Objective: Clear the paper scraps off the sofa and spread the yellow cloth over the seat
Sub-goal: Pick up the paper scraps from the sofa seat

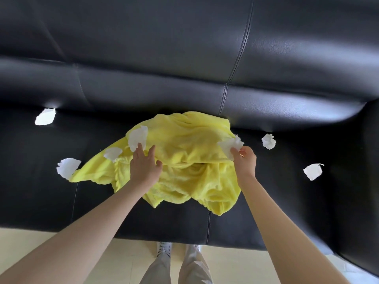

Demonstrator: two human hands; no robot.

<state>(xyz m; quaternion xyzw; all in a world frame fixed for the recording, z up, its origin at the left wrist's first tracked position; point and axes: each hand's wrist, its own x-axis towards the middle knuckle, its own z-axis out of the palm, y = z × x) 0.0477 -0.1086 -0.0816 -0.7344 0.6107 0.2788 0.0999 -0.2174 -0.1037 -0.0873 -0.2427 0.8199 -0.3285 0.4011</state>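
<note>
Right hand (245, 160) is pinching a paper scrap (230, 144) at center-right, left hand (144, 163) is resting open-fingered on the crumpled yellow cloth (184, 160) mid-frame on the black sofa (184, 222).

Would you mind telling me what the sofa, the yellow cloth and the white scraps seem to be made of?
Sofa: glossy black leather or imitation, with stitched seams. Yellow cloth: soft, fuzzy matte fabric, perhaps fleece or terry. White scraps: thin crumpled paper or tissue, with torn edges.

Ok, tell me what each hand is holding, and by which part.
The right hand pinches a crumpled paper scrap by its near edge. The left hand holds nothing; its fingertips reach another scrap lying on the yellow cloth.
</note>
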